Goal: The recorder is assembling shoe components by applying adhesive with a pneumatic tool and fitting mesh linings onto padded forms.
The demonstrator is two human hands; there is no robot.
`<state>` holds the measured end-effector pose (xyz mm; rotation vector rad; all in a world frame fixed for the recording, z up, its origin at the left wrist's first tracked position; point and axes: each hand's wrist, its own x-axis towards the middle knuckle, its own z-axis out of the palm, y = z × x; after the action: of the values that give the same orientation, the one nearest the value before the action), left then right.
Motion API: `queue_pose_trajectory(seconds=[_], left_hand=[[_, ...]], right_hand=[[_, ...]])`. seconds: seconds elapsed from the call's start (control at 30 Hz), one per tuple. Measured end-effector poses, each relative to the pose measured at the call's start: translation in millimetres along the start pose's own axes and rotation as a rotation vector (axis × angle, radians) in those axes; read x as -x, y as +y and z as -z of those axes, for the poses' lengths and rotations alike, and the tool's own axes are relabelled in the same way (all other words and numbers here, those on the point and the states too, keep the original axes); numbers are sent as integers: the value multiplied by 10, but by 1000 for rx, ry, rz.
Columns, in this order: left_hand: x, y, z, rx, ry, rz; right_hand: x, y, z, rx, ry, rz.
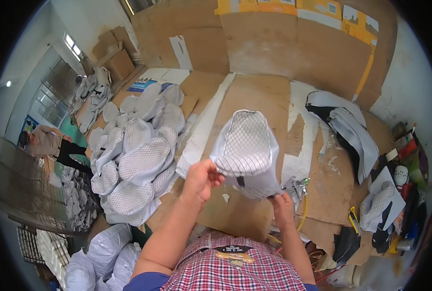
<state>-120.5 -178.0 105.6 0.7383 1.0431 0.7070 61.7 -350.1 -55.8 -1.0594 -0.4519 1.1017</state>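
Observation:
A light grey fabric cover (pixel 247 145), rounded at its far end and stitched with a dark diamond pattern on top, is held up in front of me above the cardboard table. My left hand (pixel 201 182) pinches its near left edge between thumb and fingers. At the near right corner my right hand (pixel 283 209) grips the plain grey side, its fingers partly hidden behind the fabric. A small black patch shows on the cover's near side. Just right of it lies a metal spray gun (pixel 296 186) with a yellow hose.
Left, a heap of similar grey covers (pixel 143 155) covers the table. Grey and black fabric pieces (pixel 347 128) lie right, beyond a yellow utility knife (pixel 354 219) and a cluttered edge. White bags (pixel 106 247) fill the lower left. Another person (pixel 48 140) stands far left.

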Motion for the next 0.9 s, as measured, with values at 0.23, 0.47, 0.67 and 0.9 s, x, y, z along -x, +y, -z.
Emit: queue_pose_trajectory(seconds=[0.23, 0.47, 0.67, 0.9], left_hand=[[-55, 640, -16, 320, -76, 28], [-143, 486, -49, 444, -134, 114], [-153, 520, -45, 448, -157, 115], [-200, 1736, 803, 657, -153, -236]], right_hand=[[-201, 39, -5, -394, 380, 47], [129, -110, -304, 486, 555, 339], [-373, -308, -1352, -372, -118, 84], [-605, -303, -997, -485, 155, 147]])
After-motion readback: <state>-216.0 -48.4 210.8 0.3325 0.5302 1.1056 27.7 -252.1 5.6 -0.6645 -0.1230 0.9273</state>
